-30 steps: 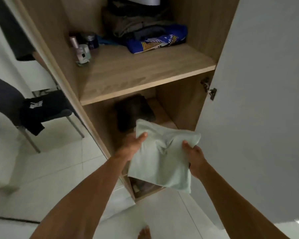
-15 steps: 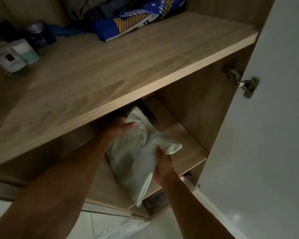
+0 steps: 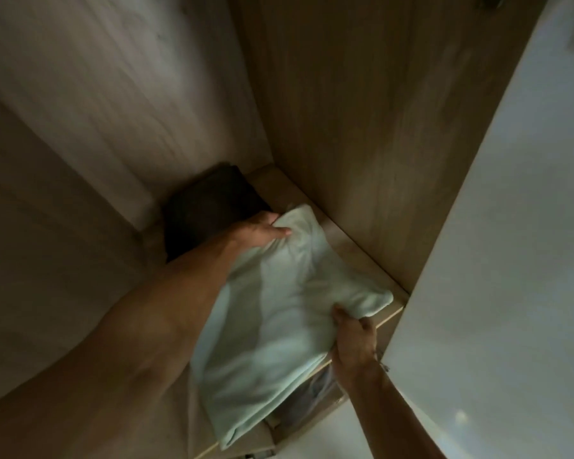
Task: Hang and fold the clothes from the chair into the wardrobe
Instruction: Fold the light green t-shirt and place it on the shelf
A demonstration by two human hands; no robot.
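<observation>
Progress: the pale mint-green folded soft-cloth garment (image 3: pixel 279 309) lies mostly down on the light wooden wardrobe shelf (image 3: pixel 355 256), but both hands have hold of it, so the put-down isn't finished. One dark folded garment (image 3: pixel 209 210) sits at the back of the same shelf, just beyond the left grip, touching or nearly touching the mint piece (too dim to say which). So approx. two items are stowed or nearly so. The chair isn't in view, so what's left there can't be judged. No hanger or rail shows, so the hanging part looks not yet done as far as this view goes.

Grip: the left hand (image 3: pixel 262 231) has its fingers curled onto the far corner of the mint garment, w/ the thumb on top of the cloth. The right hand (image 3: pixel 355 339) pinches the near right edge, thumb on top, fingers tucked under.

Orientation: the long axis runs roughly front-to-back on the shelf, from the left grip at the far end, past the right grip, to the shelf's front lip, skewed a bit. The near end seems to reach or overhang that lip. The white wardrobe door (image 3: pixel 511 260) stands open just right of the right grip.
</observation>
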